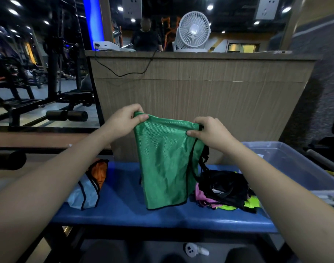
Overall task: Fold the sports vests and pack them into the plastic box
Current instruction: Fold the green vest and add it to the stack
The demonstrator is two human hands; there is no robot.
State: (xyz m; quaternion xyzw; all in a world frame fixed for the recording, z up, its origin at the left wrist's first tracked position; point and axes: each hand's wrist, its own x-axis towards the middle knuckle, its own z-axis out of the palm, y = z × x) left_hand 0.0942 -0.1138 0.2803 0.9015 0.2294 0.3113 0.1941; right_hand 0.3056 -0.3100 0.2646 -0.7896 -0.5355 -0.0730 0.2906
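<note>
**Both hands hold the green vest up over the bench**

Our left hand (126,118) pinches the upper left corner of the green vest (166,164), and our right hand (209,133) grips the upper right corner, thumb pressed over the black-trimmed edge. We hold it upright so that it hangs down in front of us, with its lower hem reaching the blue bench (124,211). It looks already doubled lengthwise, though we cannot tell how many layers there are

As for progress, we judge the job to be early or midway. To our left on the bench lies a bundle of light blue and orange vests (90,188); whether they count as folded we cannot say. To our right sits a loose heap of black, pink and yellow vests (227,190), clearly unfolded. The plastic box (295,164) stands at the right end of the bench, and what we see of its inside shows no vests, so the packing seems still ahead of us
</note>
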